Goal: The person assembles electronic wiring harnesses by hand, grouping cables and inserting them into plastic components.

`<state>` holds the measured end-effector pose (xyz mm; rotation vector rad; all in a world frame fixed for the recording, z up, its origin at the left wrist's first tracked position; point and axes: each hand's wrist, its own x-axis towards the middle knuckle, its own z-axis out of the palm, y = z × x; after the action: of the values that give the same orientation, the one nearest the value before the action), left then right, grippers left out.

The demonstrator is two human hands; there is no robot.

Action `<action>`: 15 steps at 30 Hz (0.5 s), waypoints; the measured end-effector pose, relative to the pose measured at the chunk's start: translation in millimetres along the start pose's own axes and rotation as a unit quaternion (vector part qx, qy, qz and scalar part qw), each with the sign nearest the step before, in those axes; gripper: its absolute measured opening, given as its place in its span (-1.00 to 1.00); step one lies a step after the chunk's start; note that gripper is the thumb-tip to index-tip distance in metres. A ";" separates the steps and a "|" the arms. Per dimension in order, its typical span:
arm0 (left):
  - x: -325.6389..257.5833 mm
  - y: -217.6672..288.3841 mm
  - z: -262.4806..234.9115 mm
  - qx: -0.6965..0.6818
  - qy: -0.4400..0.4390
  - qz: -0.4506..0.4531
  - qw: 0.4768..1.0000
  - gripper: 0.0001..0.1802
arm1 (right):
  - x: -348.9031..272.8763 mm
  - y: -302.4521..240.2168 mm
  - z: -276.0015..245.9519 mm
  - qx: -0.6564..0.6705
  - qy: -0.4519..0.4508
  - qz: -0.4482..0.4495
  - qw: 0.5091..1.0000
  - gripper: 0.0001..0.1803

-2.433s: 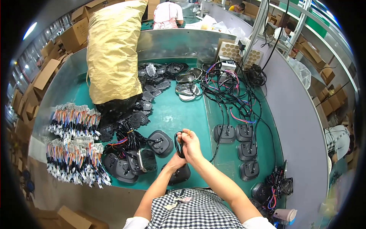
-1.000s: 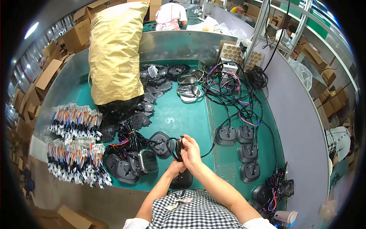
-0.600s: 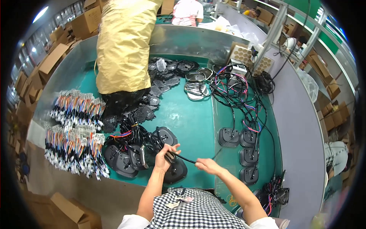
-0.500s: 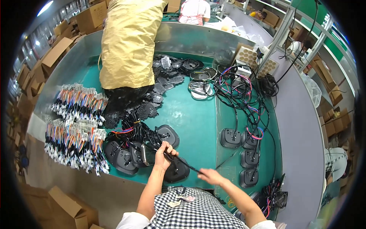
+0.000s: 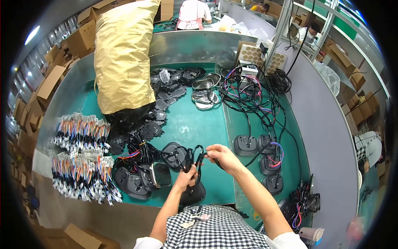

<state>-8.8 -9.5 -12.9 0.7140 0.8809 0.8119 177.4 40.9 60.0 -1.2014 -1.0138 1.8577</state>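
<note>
My left hand (image 5: 186,178) is closed round a black cable (image 5: 199,161) bunched into loops that stand up above the fist. To its right, my right hand (image 5: 223,159) pinches a stretch of the same cable between thumb and fingers. Just below the left hand lies a dark rounded housing (image 5: 193,195), partly covered. Another housing (image 5: 171,154) rests beyond the left wrist. Left of that hand, a unit with a shiny face and pale rim (image 5: 161,174) leans against more black housings (image 5: 134,185).
Bundled wire harnesses (image 5: 83,176) fill the left edge. A yellow sack (image 5: 124,58) stands at the back beside dark panels (image 5: 165,93). Wired housings (image 5: 245,145) and tangled cables (image 5: 244,89) occupy the right strip. A cup (image 5: 311,233) stands lower right.
My right hand has moved away from my body and closer to the left hand, now pinching the cable. The cable, stretched out before, is now gathered in loops. The whole view has shifted.
</note>
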 end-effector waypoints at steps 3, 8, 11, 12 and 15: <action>-0.7 -9.8 -1.3 0.037 0.009 0.037 0.999 -0.45 | 19.3 6.6 13.0 0.128 -0.009 0.024 0.991 -0.75; -2.9 -3.4 5.5 0.074 0.060 0.030 0.995 -0.57 | 33.3 13.5 33.6 0.188 0.039 0.056 0.980 -0.72; 0.7 -14.5 2.5 0.143 0.072 -0.017 0.987 -0.64 | 42.2 22.3 52.8 0.051 0.124 -0.006 0.991 -0.75; 2.7 -21.4 2.3 0.130 0.080 -0.015 0.988 -0.70 | 53.6 34.0 58.1 -0.027 0.173 -0.031 0.984 -0.77; 7.4 -26.7 8.9 0.040 0.096 0.003 0.995 -0.77 | 56.0 41.8 81.6 -0.145 0.237 -0.102 0.955 -0.73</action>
<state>10.0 -18.5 -33.2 0.7167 1.0899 0.8635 77.0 50.5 22.8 -1.5527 -1.1027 1.2040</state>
